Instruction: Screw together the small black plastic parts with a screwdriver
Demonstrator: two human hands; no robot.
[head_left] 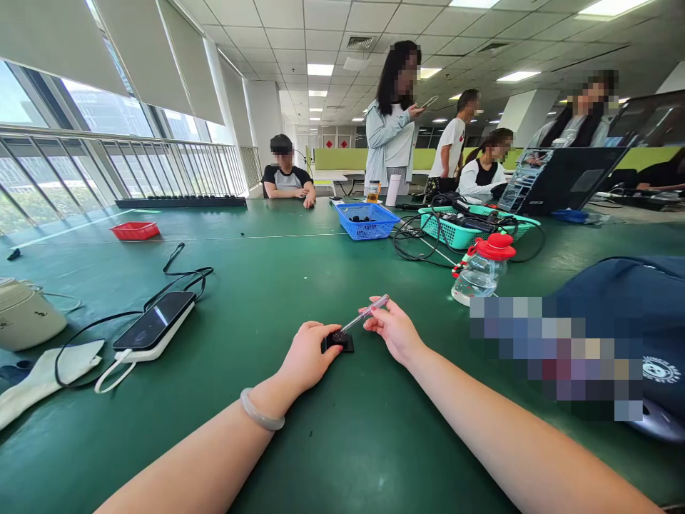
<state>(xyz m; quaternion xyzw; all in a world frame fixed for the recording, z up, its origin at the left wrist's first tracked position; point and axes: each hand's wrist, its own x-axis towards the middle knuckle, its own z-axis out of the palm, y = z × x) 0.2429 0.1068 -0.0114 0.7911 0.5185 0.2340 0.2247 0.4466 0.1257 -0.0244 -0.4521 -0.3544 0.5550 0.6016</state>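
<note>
One small black flat-edged part (347, 344) is clamped on the smooth green tabletop (342, 442) by the left hand (313, 353) | slim silvery pen-shaped tool (369, 310) gripped by the right hand (393, 332), tip at the part | hands apart | moving room bounded by black rectangular phone (155, 321) left, clear red-lidded bottle (479, 277) right

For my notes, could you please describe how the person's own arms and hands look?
The left hand and right hand are gloveless, and no sleeves show. A smooth, pale grey bangle circles the left wrist; the right wrist looks bare. Some nails look reddish.
</note>
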